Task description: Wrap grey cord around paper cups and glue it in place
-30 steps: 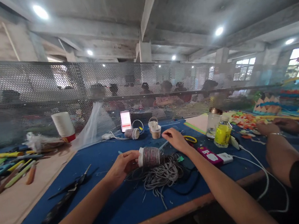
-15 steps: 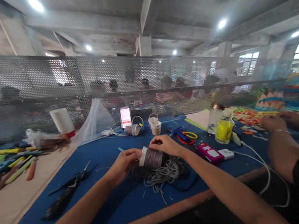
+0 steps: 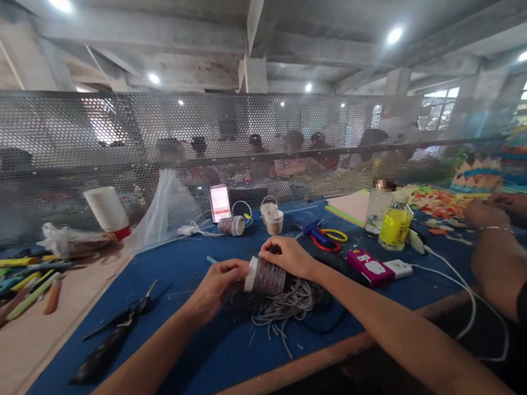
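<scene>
A white cup wound with grey-purple cord (image 3: 267,278) lies tilted on its side between my hands, its pale rim facing left. My left hand (image 3: 213,290) is closed on that rim, thumb and fingers pinched together. From above, my right hand (image 3: 290,257) curls over the wound cord and grips the cup with its fingertips. A heap of loose grey cord (image 3: 294,303) lies beneath and beside the cup, its cut ends trailing toward the table's front edge. Whether my fingers also hold a strand is too small to tell.
Black pliers (image 3: 118,329) lie left on the blue table; scissors (image 3: 330,238), a magenta power bank (image 3: 367,268) and a yellow-labelled bottle (image 3: 396,224) are to the right. A small handled cup (image 3: 274,218) and phone (image 3: 220,202) stand behind. A co-worker's hands (image 3: 489,215) work far right.
The view has shifted very slightly. Both hands keep their hold on the cord-wound cup, and the right fingers have moved a little.
</scene>
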`<state>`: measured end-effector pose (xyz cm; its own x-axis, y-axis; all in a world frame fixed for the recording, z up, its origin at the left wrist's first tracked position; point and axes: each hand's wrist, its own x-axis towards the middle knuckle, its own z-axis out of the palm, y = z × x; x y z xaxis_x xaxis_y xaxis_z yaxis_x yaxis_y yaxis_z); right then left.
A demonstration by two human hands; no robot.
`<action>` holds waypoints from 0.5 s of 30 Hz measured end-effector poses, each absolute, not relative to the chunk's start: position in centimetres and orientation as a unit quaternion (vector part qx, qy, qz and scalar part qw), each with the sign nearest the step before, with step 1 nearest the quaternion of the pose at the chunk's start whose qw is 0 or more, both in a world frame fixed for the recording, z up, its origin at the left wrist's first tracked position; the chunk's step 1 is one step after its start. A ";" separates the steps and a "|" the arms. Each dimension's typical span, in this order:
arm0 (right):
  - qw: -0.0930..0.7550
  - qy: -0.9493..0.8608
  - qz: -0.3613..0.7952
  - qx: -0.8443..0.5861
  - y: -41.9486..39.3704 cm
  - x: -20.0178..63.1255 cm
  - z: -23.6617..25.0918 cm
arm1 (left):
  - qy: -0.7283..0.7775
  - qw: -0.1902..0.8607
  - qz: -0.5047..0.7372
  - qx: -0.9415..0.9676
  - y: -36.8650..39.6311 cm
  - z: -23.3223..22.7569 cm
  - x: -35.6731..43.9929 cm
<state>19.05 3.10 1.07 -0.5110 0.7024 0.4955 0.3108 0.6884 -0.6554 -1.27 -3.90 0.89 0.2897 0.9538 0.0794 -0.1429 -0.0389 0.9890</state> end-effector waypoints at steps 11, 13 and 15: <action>0.377 -0.830 0.264 -0.315 3.3 18.9 0.7 | 0.368 0.607 0.466 0.529 -4.0 0.9 -1.0; 0.371 -0.829 0.270 -0.319 3.2 18.9 0.6 | 0.368 0.615 0.459 0.525 -3.9 0.8 -1.0; 0.357 -0.831 0.272 -0.328 3.2 18.8 0.7 | 0.367 0.621 0.454 0.523 -3.8 0.6 -1.1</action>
